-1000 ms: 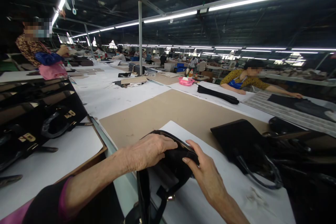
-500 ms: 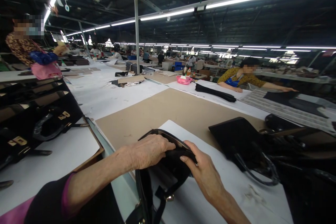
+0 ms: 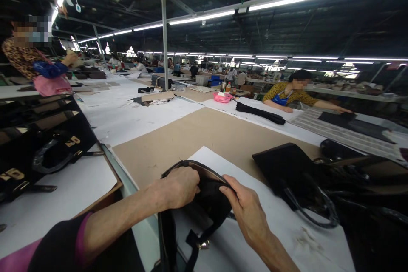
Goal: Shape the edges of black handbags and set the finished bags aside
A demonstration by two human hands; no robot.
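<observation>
A black bag (image 3: 212, 202) with a tan lining stands open at the near edge of the table, its strap and a gold-coloured clasp hanging at the front. My left hand (image 3: 181, 187) reaches over the bag's left rim with its fingers curled; the fingertips are partly hidden at the opening, so what they grip is unclear. With thumb and fingers, my right hand (image 3: 244, 202) pinches the right end of the bag's rim. White paper (image 3: 267, 221) lies beneath.
Black bags (image 3: 63, 140) with gold-coloured fittings line the left side. More black bags (image 3: 280, 165) with plastic-wrapped handles lie at the right. Brown board (image 3: 197, 131) covers the table ahead. A pink basket (image 3: 222, 97) stands farther back. Co-workers are at left and right.
My left hand has moved slightly left and its extended finger has curled in at the bag's opening. The right hand keeps its pinch. The co-worker's outstretched hand at right has drawn back a little.
</observation>
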